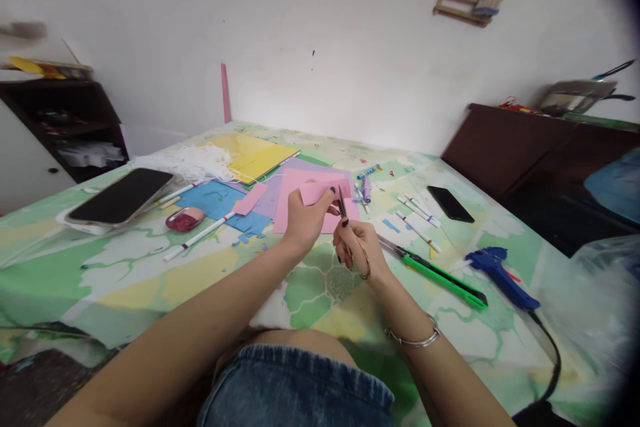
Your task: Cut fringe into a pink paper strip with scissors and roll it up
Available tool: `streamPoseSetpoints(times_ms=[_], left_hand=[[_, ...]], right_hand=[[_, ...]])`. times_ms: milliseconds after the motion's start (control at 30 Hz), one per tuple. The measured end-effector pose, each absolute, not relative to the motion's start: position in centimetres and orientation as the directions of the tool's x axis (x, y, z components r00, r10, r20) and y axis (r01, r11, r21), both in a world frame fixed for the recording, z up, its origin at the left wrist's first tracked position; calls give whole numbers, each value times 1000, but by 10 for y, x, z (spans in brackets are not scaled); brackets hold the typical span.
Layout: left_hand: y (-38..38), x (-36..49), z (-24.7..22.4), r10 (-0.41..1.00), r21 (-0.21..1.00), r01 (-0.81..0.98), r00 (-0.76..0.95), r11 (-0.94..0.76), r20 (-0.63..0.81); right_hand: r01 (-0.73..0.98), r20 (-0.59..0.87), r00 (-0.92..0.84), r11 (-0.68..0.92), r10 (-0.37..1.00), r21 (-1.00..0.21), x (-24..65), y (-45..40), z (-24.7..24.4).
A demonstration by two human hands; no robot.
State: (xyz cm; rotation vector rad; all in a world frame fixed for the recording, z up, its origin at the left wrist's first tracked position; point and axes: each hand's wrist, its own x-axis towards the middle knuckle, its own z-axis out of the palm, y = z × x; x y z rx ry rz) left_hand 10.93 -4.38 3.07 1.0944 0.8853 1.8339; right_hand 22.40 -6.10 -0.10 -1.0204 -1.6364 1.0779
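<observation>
My left hand (306, 217) pinches a small piece of pink paper (315, 192) near the middle of the table. In my right hand (357, 243) is a pair of scissors (342, 203), its blades pointing up and meeting the paper's right edge beside my left fingertips. Gold-coloured handle loops show around my right fingers. Beneath both hands lies a larger pink sheet (284, 213), with a purple sheet (267, 199) partly under it. A pink strip (251, 199) rests to the left, on blue paper (213, 199).
Left are a large phone (123, 195), a dark red object (185, 219) and white string (193, 161). Yellow paper (257, 153) lies behind. Right are a green cutter (443, 280), a blue glue gun (503, 277), a black phone (450, 203) and several white pens (419, 230).
</observation>
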Motion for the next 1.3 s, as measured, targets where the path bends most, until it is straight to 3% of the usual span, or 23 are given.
streamPoseSetpoints(times_ms=[1300], left_hand=[[-42, 109, 30, 889, 851, -302, -306, -430, 341]], right_hand=[[220, 259, -189, 298, 947, -929, 222, -61, -1]])
